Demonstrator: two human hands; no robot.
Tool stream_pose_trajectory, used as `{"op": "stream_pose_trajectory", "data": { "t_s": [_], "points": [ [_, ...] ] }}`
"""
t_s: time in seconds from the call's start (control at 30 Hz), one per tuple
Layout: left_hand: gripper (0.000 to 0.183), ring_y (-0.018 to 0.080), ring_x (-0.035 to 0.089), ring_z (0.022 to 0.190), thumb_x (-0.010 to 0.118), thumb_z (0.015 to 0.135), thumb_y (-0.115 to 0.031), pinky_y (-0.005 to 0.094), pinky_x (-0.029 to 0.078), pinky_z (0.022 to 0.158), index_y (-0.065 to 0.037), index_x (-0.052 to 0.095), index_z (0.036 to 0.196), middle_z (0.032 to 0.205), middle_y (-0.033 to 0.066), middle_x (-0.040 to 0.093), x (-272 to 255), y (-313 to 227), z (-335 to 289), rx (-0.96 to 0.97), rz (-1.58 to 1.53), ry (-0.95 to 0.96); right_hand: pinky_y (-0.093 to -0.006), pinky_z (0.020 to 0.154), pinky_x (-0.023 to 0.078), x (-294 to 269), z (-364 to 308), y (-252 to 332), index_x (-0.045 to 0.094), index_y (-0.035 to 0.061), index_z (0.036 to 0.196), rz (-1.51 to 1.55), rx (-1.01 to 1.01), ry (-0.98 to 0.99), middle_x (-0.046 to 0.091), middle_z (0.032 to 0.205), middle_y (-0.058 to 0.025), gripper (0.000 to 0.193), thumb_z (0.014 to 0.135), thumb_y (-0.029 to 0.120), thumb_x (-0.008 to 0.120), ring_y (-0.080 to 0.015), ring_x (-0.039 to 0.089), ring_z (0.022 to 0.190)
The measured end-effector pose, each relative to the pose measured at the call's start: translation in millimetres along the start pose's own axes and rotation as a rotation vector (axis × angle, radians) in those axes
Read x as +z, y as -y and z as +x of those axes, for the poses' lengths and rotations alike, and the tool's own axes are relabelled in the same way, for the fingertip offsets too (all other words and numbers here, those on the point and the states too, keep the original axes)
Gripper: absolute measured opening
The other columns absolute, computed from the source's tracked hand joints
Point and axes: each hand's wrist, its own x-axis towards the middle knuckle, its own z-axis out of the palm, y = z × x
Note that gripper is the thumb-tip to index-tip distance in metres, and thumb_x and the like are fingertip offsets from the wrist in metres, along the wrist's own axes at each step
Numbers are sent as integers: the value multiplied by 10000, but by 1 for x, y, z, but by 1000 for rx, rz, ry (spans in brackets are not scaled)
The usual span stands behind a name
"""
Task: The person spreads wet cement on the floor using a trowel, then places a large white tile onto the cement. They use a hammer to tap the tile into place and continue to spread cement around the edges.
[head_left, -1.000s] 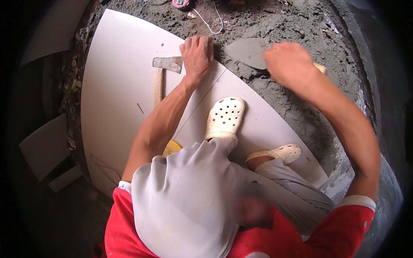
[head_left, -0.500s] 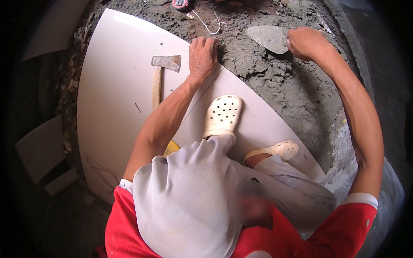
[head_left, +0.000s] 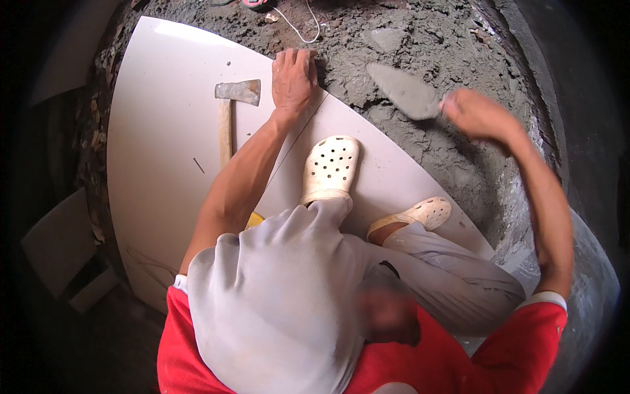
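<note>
My right hand (head_left: 481, 115) is closed round the handle end of a pointed trowel (head_left: 403, 90), its grey blade over the wet mortar (head_left: 453, 59) and pointing up and left. The handle is hidden in my fist. At the far edge of the large white tiles (head_left: 170, 72), my left hand (head_left: 294, 82) leans with its fingers bent over the edge; the fingertips are out of sight. Left of that hand, a hatchet (head_left: 239, 92) with a wooden handle lies on the tile.
My feet, in cream clogs (head_left: 331, 167), rest on the tiles. A red tape measure (head_left: 254, 3) and a white cord (head_left: 302, 34) lie on the far mortar. Something yellow (head_left: 254, 219) shows beside my left forearm. Cut tile pieces (head_left: 60, 243) stand at the left.
My right hand has drawn the trowel back toward me, and the blade has swung to a steeper slant. A smooth patch shows on the mortar behind it. My left hand stays on the tile edge.
</note>
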Motion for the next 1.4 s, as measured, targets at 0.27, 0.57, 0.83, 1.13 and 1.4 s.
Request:
{"op": "stream_pose_trajectory", "data": {
  "t_s": [0.27,0.57,0.83,1.13,1.4],
  "points": [
    [248,332,549,1033,673,863,-107,455,433,914,-118,634,1108,1020,117,581,0,-1,1,24,1,-20,-576,781,502,50,-38,-17,636,-37,917,-347,-170,-239,658,813,-304,328,1022,252,522,-486,648,820],
    [260,333,548,1000,669,858,-95,452,426,912,-123,640,1115,1006,112,584,-4,1,0,51,-4,-37,-567,775,538,53,-10,22,661,-30,988,-313,-322,-290,686,802,-270,306,1012,252,547,-470,675,786],
    [213,339,551,973,665,858,-87,460,437,884,-112,638,1068,983,122,586,-5,-3,1,62,18,-44,-558,848,533,81,-62,-27,695,-9,985,-321,-48,-173,714,964,-264,316,991,262,532,-445,687,913],
    [277,356,544,960,648,807,-34,467,427,881,-108,639,1073,970,130,578,-5,-1,0,78,27,-10,-563,913,484,65,-33,-88,686,-25,1009,75,-20,-290,705,1043,-268,382,1013,296,478,-471,649,1004],
    [177,358,566,965,614,933,-85,467,428,905,-101,658,1103,977,137,624,-2,1,2,124,48,-22,-557,908,502,79,-104,-148,679,-10,1039,-101,215,-239,703,1023,-284,378,1000,345,553,-477,652,1032]
  ]
}}
